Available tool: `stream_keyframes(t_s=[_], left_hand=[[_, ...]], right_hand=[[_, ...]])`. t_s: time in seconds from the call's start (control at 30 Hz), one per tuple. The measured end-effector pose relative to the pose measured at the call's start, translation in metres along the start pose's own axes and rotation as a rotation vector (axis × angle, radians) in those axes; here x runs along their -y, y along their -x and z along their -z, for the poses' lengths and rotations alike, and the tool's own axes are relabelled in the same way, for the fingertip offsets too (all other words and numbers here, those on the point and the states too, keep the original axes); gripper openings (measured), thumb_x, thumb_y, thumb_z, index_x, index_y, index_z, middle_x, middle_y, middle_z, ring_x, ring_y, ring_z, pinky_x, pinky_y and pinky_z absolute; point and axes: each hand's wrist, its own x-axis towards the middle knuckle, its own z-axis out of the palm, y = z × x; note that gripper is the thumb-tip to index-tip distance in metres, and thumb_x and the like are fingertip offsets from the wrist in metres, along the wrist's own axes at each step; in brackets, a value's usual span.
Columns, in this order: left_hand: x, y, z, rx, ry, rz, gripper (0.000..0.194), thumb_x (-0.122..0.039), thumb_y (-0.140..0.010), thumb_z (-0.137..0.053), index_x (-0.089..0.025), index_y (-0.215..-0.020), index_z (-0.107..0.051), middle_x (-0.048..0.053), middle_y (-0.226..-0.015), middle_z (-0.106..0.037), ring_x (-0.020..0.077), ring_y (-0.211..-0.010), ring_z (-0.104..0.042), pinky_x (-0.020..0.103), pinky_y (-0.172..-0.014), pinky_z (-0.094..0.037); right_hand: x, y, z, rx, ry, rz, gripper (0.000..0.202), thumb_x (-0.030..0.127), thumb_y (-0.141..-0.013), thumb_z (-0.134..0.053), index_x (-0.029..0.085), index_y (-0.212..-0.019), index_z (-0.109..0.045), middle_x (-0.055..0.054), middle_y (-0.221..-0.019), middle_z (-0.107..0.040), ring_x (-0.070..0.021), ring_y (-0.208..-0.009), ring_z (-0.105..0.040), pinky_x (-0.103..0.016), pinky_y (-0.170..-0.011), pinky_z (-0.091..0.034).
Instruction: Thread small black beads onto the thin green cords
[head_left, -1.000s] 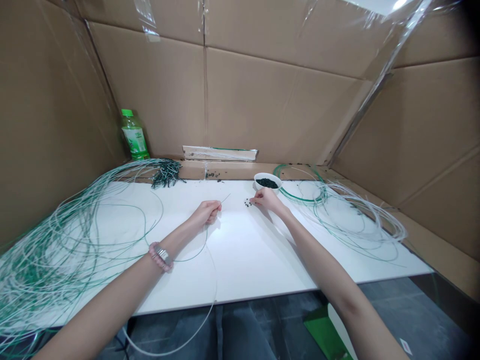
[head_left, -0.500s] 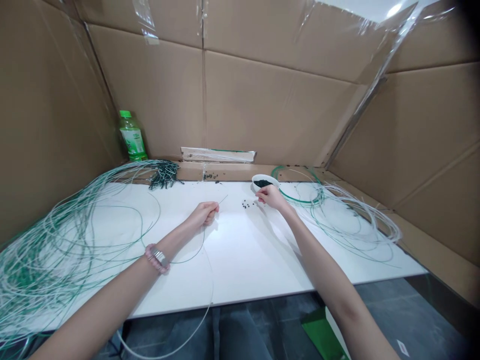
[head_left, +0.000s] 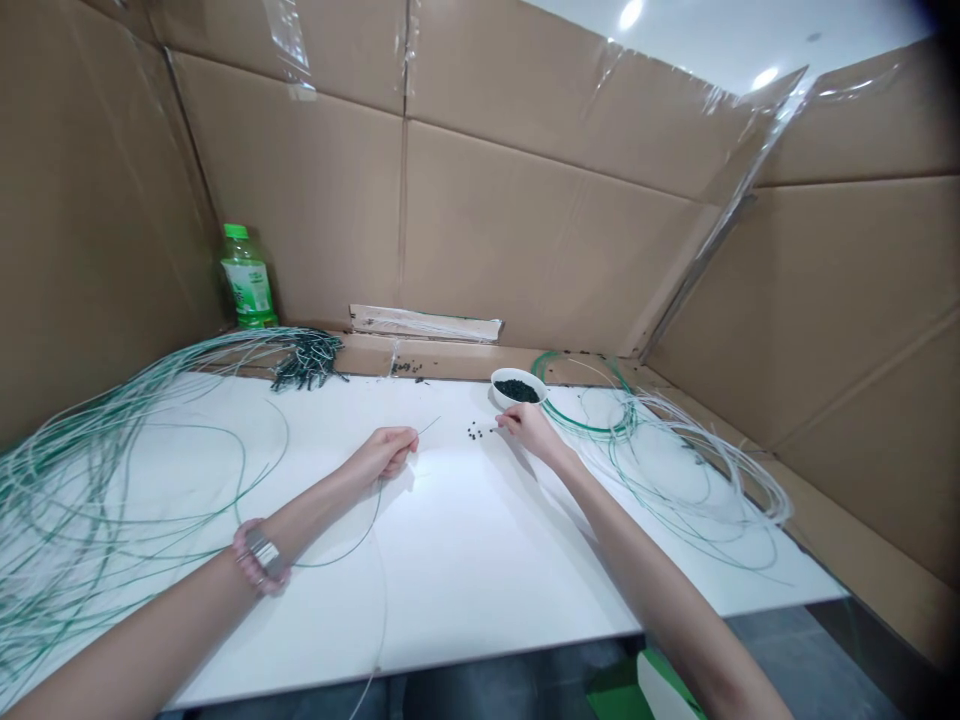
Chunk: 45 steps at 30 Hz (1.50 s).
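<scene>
My left hand (head_left: 388, 455) is closed on a thin cord (head_left: 430, 425) whose tip sticks out to the upper right of the fingers. The rest of that cord curves down below the hand over the white table (head_left: 480, 560). Thumb and fingertips of my right hand (head_left: 531, 428) are pinched together, low over the table; whatever they hold is too small to make out. Just left of those fingertips lie several small black beads (head_left: 475, 432). Behind the right hand stands a white bowl (head_left: 496, 396), filled with more black beads (head_left: 517, 389).
A large tangle of green and white cords (head_left: 75, 500) covers the left side, its dark ends (head_left: 309, 358) bunched behind. Looser coils (head_left: 720, 440) lie at the right. A green-capped bottle (head_left: 247, 285) stands back left. Cardboard walls (head_left: 555, 230) enclose the table.
The camera view has tilted up slightly, so table and hands sit lower in the picture. My left hand still grips the cord; my right hand stays pinched beside the loose beads.
</scene>
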Motion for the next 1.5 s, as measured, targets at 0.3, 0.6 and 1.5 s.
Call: stream_keyframes(t_s=[0.3, 0.6, 1.5], left_hand=[[0.007, -0.002, 0.005, 0.032, -0.010, 0.019, 0.054, -0.062, -0.053, -0.071, -0.014, -0.060, -0.046, -0.013, -0.040, -0.018, -0.0007, -0.035, -0.011, 0.017, -0.037, -0.003], [0.003, 0.002, 0.003, 0.026, -0.002, 0.045, 0.052, -0.061, -0.056, -0.070, -0.015, -0.060, -0.046, -0.012, -0.042, -0.017, 0.0000, -0.037, -0.010, 0.017, -0.037, -0.003], [-0.003, 0.005, -0.002, 0.037, -0.021, 0.042, 0.043, -0.052, -0.063, -0.067, -0.015, -0.058, -0.045, -0.012, -0.042, -0.017, 0.0008, -0.037, -0.009, 0.018, -0.037, -0.002]], right_hand=[[-0.004, 0.007, -0.007, 0.047, 0.072, 0.019, 0.028, 0.037, -0.090, -0.050, 0.011, -0.093, -0.060, -0.001, -0.084, -0.061, -0.0123, -0.073, -0.060, -0.029, -0.067, -0.052], [0.007, 0.007, -0.013, 0.035, 0.171, -0.029, 0.028, 0.038, -0.090, -0.048, 0.012, -0.091, -0.060, -0.003, -0.084, -0.062, -0.0118, -0.075, -0.060, -0.030, -0.071, -0.051], [-0.011, 0.007, -0.004, 0.016, 0.103, 0.043, 0.026, 0.034, -0.090, -0.050, 0.013, -0.102, -0.058, -0.005, -0.097, -0.061, -0.0151, -0.087, -0.060, -0.036, -0.078, -0.051]])
